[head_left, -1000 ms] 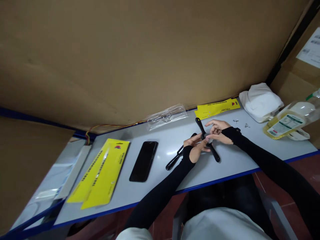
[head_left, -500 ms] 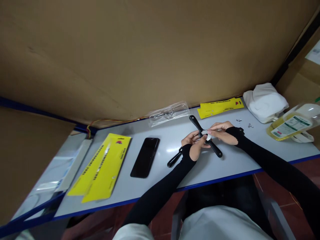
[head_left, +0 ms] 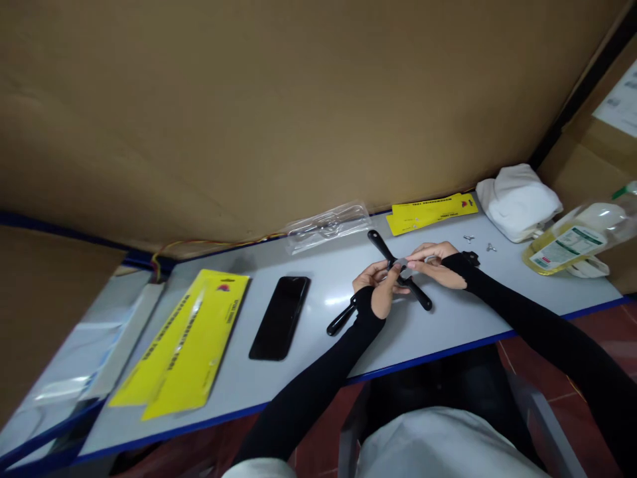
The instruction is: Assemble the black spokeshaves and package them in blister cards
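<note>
A black spokeshave [head_left: 419, 294] with two handles is held at a slant over the table. My left hand [head_left: 374, 279] is closed around its middle, with the thumb on top. My right hand [head_left: 432, 263] pinches a small silver blade [head_left: 403, 264] against the middle of the spokeshave; fingers hide part of both. Beneath my left wrist, another black handle [head_left: 341, 320] lies on the table, its other end covered by my arm. A small dark piece [head_left: 470, 258] shows beside my right wrist. Two small silver screws [head_left: 468, 238] lie beyond it.
On the table [head_left: 318, 358] are a black phone [head_left: 279, 318], yellow cards [head_left: 199, 358] at left, more yellow cards [head_left: 430, 214] at back, and clear plastic packaging [head_left: 328, 228]. A white cloth bundle [head_left: 520, 202] and a bottle of yellow liquid [head_left: 567, 245] stand right. A cardboard wall [head_left: 298, 119] rises behind.
The view has turned slightly, so everything sits a little further left. Both hands stay on the spokeshave, and the silver blade looks slightly tilted compared with before.
</note>
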The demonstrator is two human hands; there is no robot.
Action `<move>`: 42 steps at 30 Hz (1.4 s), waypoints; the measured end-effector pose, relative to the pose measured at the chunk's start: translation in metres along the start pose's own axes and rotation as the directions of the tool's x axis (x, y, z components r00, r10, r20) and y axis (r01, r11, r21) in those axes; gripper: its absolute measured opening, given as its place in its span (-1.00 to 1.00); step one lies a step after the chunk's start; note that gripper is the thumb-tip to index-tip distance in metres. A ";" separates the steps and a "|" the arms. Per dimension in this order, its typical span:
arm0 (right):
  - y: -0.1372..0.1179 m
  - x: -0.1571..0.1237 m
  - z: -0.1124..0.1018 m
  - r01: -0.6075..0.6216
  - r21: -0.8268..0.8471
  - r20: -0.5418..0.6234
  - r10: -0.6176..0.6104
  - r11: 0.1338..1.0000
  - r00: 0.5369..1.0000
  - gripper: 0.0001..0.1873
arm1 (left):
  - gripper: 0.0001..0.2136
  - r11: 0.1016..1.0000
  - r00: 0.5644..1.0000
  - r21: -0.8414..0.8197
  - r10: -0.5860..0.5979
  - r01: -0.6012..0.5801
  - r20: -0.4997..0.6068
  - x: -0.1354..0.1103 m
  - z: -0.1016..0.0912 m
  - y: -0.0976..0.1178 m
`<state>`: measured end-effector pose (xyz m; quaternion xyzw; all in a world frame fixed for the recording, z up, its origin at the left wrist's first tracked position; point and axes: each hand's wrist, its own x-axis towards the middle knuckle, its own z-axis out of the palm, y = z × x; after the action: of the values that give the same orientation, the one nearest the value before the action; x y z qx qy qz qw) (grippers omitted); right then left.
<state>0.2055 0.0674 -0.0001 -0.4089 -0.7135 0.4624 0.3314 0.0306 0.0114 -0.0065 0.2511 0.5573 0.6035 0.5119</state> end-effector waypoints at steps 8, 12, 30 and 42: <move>0.043 0.019 -0.103 -0.209 -0.493 -0.354 0.025 0.845 0.935 -0.76 | -0.49 0.998 0.999 0.049 -0.042 0.041 0.017 0.002 -0.007 0.008; 0.046 0.009 -0.130 -0.313 -0.537 -0.360 0.123 0.783 0.925 -0.80 | -0.50 0.998 0.999 0.038 -0.040 0.040 -0.013 0.004 -0.006 0.008; 0.038 0.005 -0.064 -0.092 -0.160 -0.097 0.078 0.983 0.992 -0.68 | -0.36 0.995 0.994 0.001 -0.101 0.101 0.053 0.012 -0.009 -0.015; 0.018 -0.003 0.020 -0.191 0.274 -0.112 0.228 0.943 0.967 -0.39 | -0.32 0.994 0.991 -0.014 -0.108 0.109 0.077 0.000 -0.003 -0.011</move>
<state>0.1945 0.0611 -0.0239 -0.4671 -0.5734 0.5547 0.3812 0.0315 0.0084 -0.0173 0.2386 0.5448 0.5699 0.5670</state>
